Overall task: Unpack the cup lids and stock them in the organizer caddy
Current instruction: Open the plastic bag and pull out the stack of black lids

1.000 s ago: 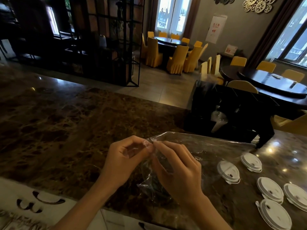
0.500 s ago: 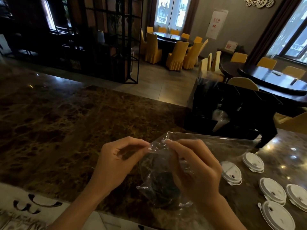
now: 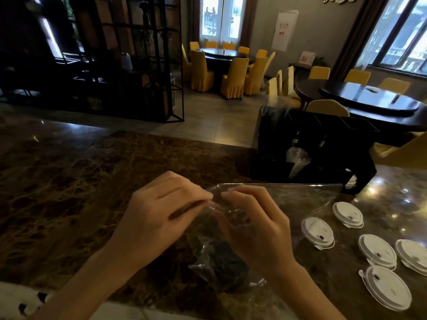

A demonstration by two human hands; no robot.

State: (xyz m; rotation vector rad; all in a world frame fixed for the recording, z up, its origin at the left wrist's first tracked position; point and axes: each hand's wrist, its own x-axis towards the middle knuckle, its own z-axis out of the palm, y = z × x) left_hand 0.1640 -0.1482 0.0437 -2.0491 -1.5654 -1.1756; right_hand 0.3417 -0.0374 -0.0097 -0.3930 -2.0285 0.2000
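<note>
Both hands over a crinkled clear bag [image 3: 221, 257] on the brown marbled counter [image 3: 69, 192]: left hand [image 3: 161, 218] and right hand [image 3: 256, 225], each grip pinching the bag's gathered top, fingertips nearly meeting. Something dark inside, unclear what. Five white round lids [image 3: 318, 232] lying loose on the counter to the right, well apart from the bag. Black caddy [image 3: 314, 144] beyond, clear cups in its front. A flat clear sheet [image 3: 300, 195] between bag and caddy.
</note>
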